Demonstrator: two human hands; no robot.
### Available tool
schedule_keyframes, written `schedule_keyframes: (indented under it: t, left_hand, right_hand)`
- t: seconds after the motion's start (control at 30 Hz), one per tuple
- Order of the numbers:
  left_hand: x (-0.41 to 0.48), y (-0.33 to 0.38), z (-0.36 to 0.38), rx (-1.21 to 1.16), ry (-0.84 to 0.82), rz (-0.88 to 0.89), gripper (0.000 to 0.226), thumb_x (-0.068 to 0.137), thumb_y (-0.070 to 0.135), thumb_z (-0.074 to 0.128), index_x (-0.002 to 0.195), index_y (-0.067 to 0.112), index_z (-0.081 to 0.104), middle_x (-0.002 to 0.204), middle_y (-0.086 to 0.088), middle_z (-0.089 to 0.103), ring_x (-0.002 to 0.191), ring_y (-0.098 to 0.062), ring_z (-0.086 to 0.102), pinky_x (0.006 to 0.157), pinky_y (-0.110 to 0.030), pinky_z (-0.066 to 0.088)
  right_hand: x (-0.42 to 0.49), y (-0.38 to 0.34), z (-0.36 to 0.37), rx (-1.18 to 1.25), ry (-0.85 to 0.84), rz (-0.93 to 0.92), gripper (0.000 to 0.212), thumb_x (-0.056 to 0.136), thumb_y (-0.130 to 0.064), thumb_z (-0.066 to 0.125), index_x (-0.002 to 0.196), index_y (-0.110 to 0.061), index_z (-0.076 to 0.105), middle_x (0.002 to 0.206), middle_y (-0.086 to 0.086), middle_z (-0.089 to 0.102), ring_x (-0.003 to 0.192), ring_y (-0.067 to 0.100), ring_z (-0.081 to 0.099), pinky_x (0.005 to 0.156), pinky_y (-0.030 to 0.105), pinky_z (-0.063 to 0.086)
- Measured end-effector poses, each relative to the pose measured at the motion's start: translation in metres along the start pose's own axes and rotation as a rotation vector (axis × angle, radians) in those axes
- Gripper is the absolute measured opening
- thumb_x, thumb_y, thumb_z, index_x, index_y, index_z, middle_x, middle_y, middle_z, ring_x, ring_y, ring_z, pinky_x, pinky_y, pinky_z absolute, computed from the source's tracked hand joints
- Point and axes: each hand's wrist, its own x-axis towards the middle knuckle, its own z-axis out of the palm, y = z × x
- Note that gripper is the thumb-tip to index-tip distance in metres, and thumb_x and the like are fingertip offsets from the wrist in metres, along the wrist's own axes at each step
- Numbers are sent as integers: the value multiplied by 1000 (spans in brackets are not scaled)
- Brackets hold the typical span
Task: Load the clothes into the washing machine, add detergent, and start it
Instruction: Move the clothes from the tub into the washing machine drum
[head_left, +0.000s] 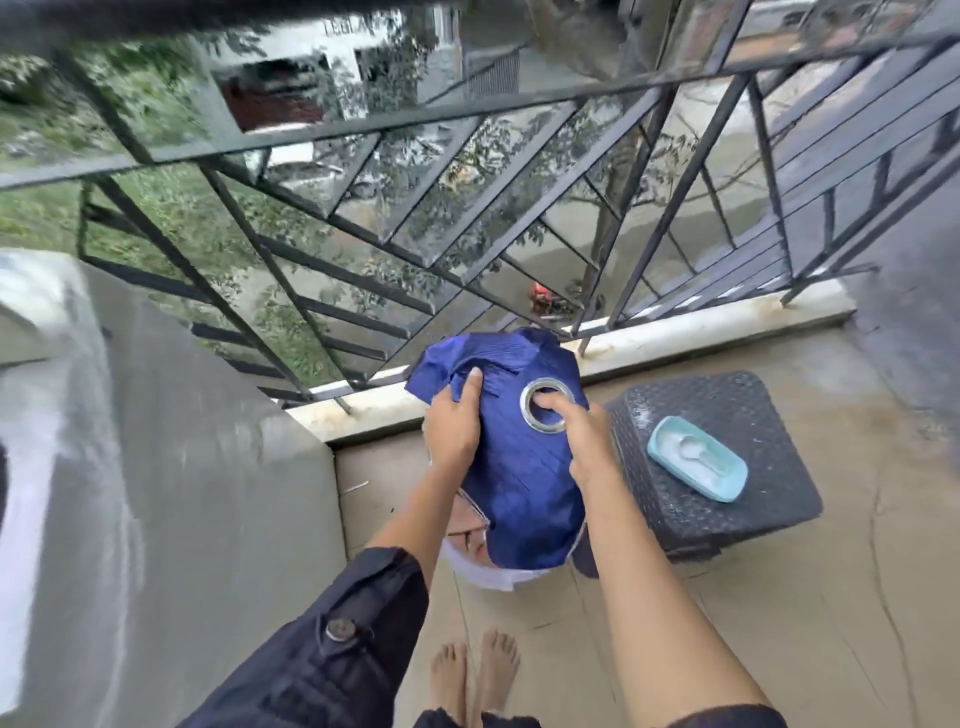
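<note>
Nearest us: our bare feet (475, 675) on the balcony floor (779, 623), and the dark buttoned sleeve (332, 639) of our left arm.

Both hands are up on a blue cloth (524, 493), glossy, with a metal eyelet ring (545, 406) in it; it looks like a curtain. Left hand (452, 431) is clenched on a fold at the cloth's upper left, fingers curled under and thumb on top. Right hand (584, 441) grips the right edge, forefinger hooked into the eyelet. We judge the ring serves as a handle: slippery fabric, so a finger through it keeps the bundle from sliding.

The cloth hangs bunched over a white container (483, 569) on the floor, of which only the rim shows beneath it; probably the laundry tub.

To our right, a dark woven box (727, 499) with its lid closed carries a light blue dish (696, 460) holding white powder and a small scoop, which we take to be the detergent, set within reach for the dosing step.

To our left, a large grey-white surface (156, 467), blurred; it may be the washing machine, but we cannot tell. Iron railing (467, 234) ahead.

Status: loading step, early. Detergent appears untouched.
</note>
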Motion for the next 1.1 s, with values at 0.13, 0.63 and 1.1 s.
schedule_keyframes:
  t: [0.13, 0.63, 1.1]
  left_hand:
    - [-21, 45, -33, 86, 103, -28, 53, 91, 55, 44, 102, 8, 66, 113, -18, 66, 111, -36, 58, 88, -34, 42]
    - [-61, 105, -223, -23, 231, 30, 62, 87, 59, 45, 119, 8, 61, 127, -16, 60, 119, -34, 53, 96, -36, 40]
    - [-92, 64, -507, -227, 498, 95, 57, 84, 55, 51, 116, 9, 64, 120, -11, 63, 114, -32, 55, 94, -34, 41]
  right_hand:
    - [-38, -41, 19, 20, -20, -64, 14, 70, -2, 71, 73, -15, 66, 61, -9, 67, 58, 6, 61, 52, 16, 48]
    - [-182, -108, 152, -68, -215, -190, 29, 68, -10, 72, 96, 0, 72, 78, 6, 66, 69, 18, 60, 59, 21, 47]
    - [-343, -60, 373, -113, -544, -328, 32, 62, -11, 74, 92, -3, 73, 75, 3, 69, 63, 13, 63, 59, 21, 48]
